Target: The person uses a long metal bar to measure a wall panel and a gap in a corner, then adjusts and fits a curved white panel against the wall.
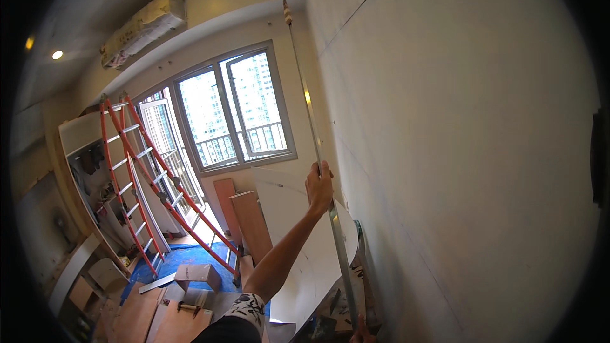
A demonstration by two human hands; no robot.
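Note:
My left hand (319, 184) grips a long, thin, shiny metal bar (343, 248), which rises steeply beside the pale wall (457, 140) toward the ceiling corner. At its top is a small tan attachment (287, 11), too small to identify. Low at the bottom edge, my right hand (362, 333) holds the lower part of the same bar, mostly cut off by the frame. Behind the bar, a large curved white sheet (286, 235) leans near the wall. The wall carries thin dark straight lines.
A red stepladder (147, 152) stands at left on blue sheeting (197, 254). Wooden boards (244, 216) lean under the window (200, 114); more loose boards (178, 324) lie on the floor. A cabinet (89, 178) stands at far left, and a covered unit (143, 28) hangs high up.

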